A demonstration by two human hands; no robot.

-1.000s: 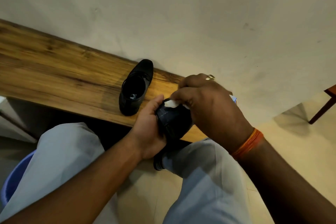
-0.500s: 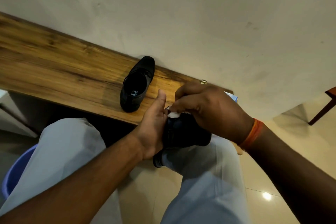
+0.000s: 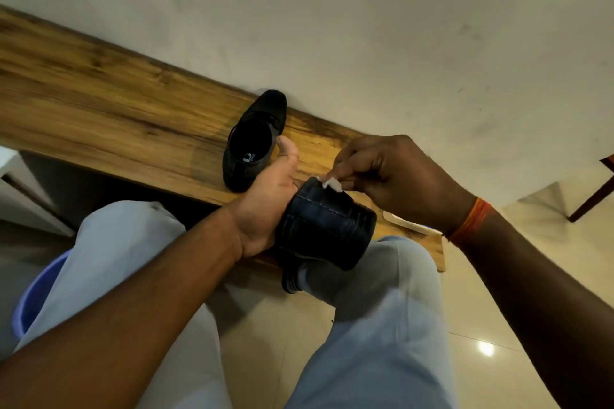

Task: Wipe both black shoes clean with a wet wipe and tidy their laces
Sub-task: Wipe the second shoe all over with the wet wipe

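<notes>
My left hand (image 3: 269,196) holds a black shoe (image 3: 327,229) over my lap, its sole and heel turned up toward the camera; the thumb sticks up beside it. My right hand (image 3: 395,173) pinches a small crumpled white wet wipe (image 3: 332,183) against the upper edge of that shoe. The second black shoe (image 3: 254,139) stands upright on the wooden bench (image 3: 99,103), opening up, toe pointing at the wall, just behind my left thumb. Its laces are hard to make out.
A flat pale packet (image 3: 407,222) lies on the bench's right end, partly under my right wrist. A blue bucket (image 3: 36,295) stands on the floor at the left. A dark shoe (image 3: 290,279) is on my foot below. A wooden chair leg (image 3: 591,189) stands at the right.
The held shoe has turned so its sole and heel face up. My right hand has lifted off the top and now pinches the wipe at the shoe's edge.
</notes>
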